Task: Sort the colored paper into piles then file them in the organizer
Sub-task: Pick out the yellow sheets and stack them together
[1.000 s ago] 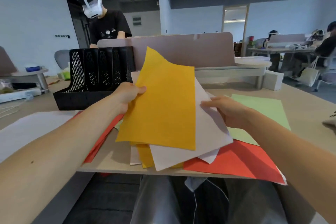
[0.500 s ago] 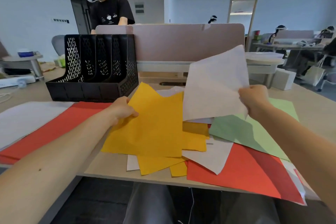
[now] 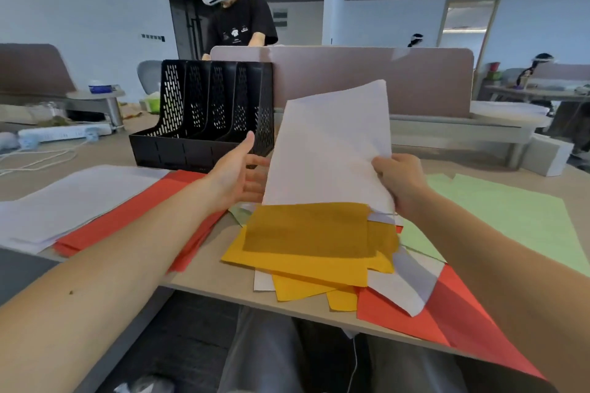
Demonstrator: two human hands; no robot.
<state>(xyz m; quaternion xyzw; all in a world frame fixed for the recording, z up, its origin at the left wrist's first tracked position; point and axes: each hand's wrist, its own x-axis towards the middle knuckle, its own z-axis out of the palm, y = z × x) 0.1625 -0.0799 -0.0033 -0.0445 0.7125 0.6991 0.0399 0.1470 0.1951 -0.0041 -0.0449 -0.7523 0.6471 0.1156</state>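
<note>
yellow sheets lie low in the middle on the desk | right hand pinches the white sheet by its right edge, held up in mid frame | left hand open, fingers spread, just left of it | black organizer behind, upper left

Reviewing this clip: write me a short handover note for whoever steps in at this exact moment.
Right hand: pinching a white sheet, raised over the mixed heap.
Left hand: open, empty, reaching toward that sheet.
Piles: white pile far left, red pile beside it, green sheets on the right.
Unsorted: yellow sheets with white and red under them, near the table edge.
Organizer: looks empty.
Left: finish sorting, then file every pile.
</note>
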